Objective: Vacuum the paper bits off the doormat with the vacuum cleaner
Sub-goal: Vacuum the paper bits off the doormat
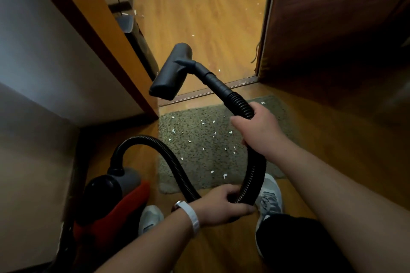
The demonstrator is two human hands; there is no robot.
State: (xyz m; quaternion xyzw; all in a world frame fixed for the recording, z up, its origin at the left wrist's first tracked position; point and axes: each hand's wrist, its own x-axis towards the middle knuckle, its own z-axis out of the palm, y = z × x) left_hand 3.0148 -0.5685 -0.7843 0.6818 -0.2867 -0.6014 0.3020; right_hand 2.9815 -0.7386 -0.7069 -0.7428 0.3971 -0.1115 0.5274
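Paper bits [225, 176] on doormat [190, 148], vacuum cleaner [115, 197] left of it, nozzle [170, 73] above doorway threshold [199, 94]

floor [332, 162]: wooden | doormat [195, 153]: lies flat just before door threshold [210, 92] | paper bits [225, 176]: scattered on doormat, few on floor beyond threshold | vacuum cleaner [119, 197]: body stands left of doormat | shoes [269, 193]: near doormat's near edge

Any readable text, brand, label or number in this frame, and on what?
None can be read.
The vacuum shows no legible brand or label.
The nozzle and hose are plain black.
The wristband and shoes show no legible marks.
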